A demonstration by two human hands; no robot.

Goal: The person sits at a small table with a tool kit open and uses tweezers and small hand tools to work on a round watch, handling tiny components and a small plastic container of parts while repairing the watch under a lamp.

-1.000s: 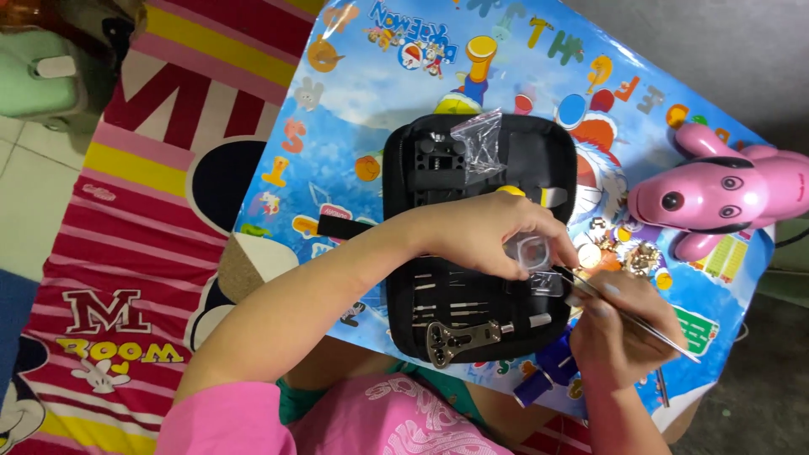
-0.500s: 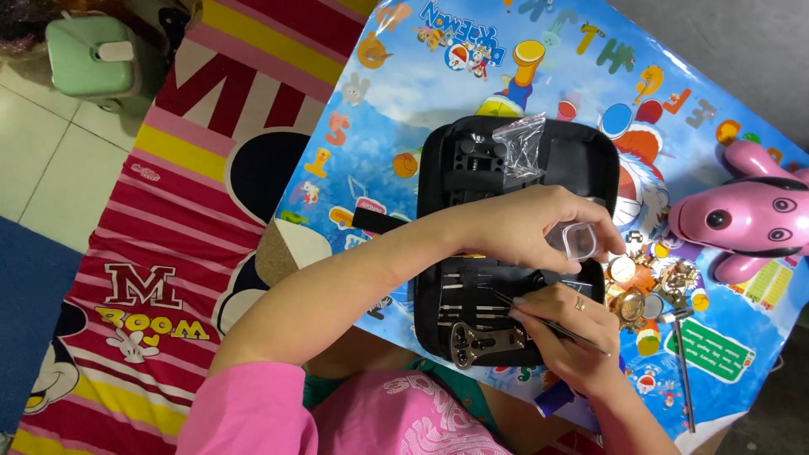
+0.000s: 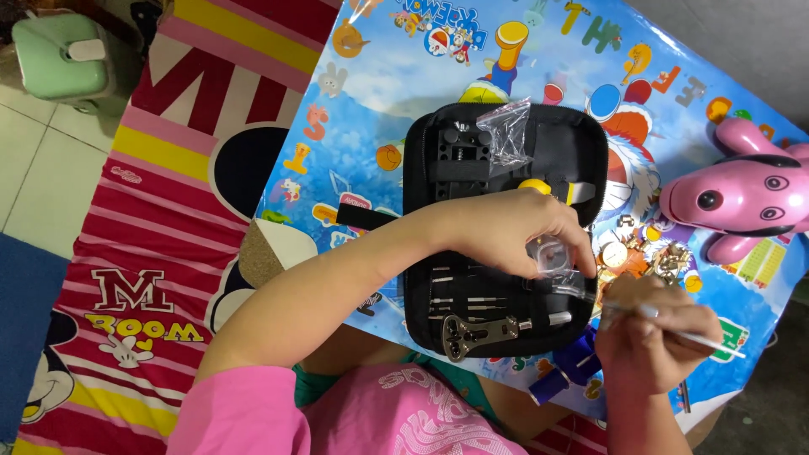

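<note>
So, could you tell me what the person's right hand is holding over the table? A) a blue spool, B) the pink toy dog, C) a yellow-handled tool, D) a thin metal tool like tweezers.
D: the right hand grips a thin metal tool that sticks out past the fingers, while the pink toy dog sits untouched further along the table and the left hand pinches a small clear plastic piece over the black tool case.

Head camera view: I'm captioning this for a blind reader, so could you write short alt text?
Seen from above, a person's left hand holds a small clear plastic container over an open black zippered tool case, while the right hand holds a thin metal tool. The case lies on a blue cartoon-printed table beside a pink toy dog.
</note>
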